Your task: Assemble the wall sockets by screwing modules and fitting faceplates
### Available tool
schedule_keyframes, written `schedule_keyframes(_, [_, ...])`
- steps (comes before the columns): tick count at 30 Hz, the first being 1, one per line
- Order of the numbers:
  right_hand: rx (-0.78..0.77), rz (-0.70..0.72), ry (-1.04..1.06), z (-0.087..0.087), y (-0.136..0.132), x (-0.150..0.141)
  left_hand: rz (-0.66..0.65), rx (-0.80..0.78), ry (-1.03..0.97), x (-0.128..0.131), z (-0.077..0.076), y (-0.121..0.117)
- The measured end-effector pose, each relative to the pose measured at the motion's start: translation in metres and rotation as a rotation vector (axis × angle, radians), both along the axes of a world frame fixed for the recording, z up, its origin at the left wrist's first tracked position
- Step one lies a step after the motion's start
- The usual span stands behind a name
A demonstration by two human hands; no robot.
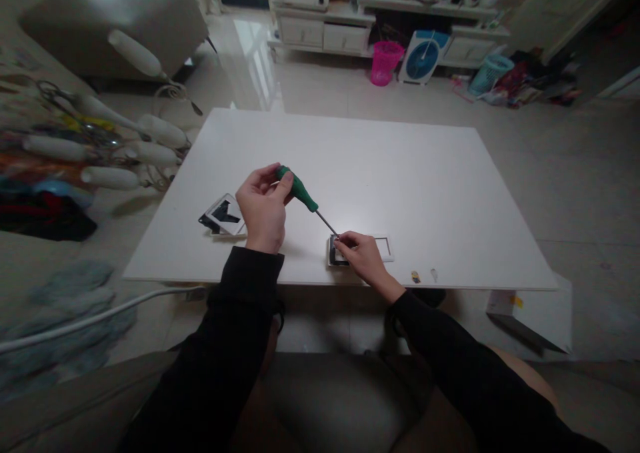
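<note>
My left hand is closed around the green handle of a screwdriver, which slants down to the right. Its metal tip reaches the fingers of my right hand, pinched together at the tip over a small box-like thing with a black and white top. Whether those fingers grip the tip or a tiny part is hidden. A white rectangular frame lies just right of that box, partly behind my right hand. Left of my left hand rests a pile of white and black flat parts.
The white table carries a small yellow and dark piece and a small pale piece near its front edge. Lamp arms with white tubes stand at the left. Beyond are a pink basket and a blue fan.
</note>
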State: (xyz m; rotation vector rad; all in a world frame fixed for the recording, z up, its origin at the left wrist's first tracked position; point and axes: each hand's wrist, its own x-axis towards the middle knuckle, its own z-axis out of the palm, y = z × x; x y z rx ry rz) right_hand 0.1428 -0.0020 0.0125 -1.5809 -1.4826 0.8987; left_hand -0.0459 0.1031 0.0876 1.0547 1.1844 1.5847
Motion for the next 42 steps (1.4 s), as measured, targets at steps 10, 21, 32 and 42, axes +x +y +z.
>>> schedule_keyframes(10, [0.001, -0.002, 0.015, 0.0065, -0.0013, -0.0008, 0.001, 0.015, 0.015, -0.0004, 0.0019, -0.0001])
schedule_keyframes(21, [0.010, -0.005, 0.004, 0.0038, -0.0007, 0.0013, 0.025, 0.016, 0.011, -0.0025, 0.0023, 0.0003])
schedule_keyframes(32, [0.020, -0.005, 0.023, 0.0029, -0.0006, 0.0004, 0.016, 0.011, 0.039, -0.0021, 0.0017, 0.0002])
schedule_keyframes(42, [0.027, 0.001, 0.022, 0.0019, -0.0005, 0.0009, 0.010, 0.009, 0.031, 0.0004, 0.0033, -0.0008])
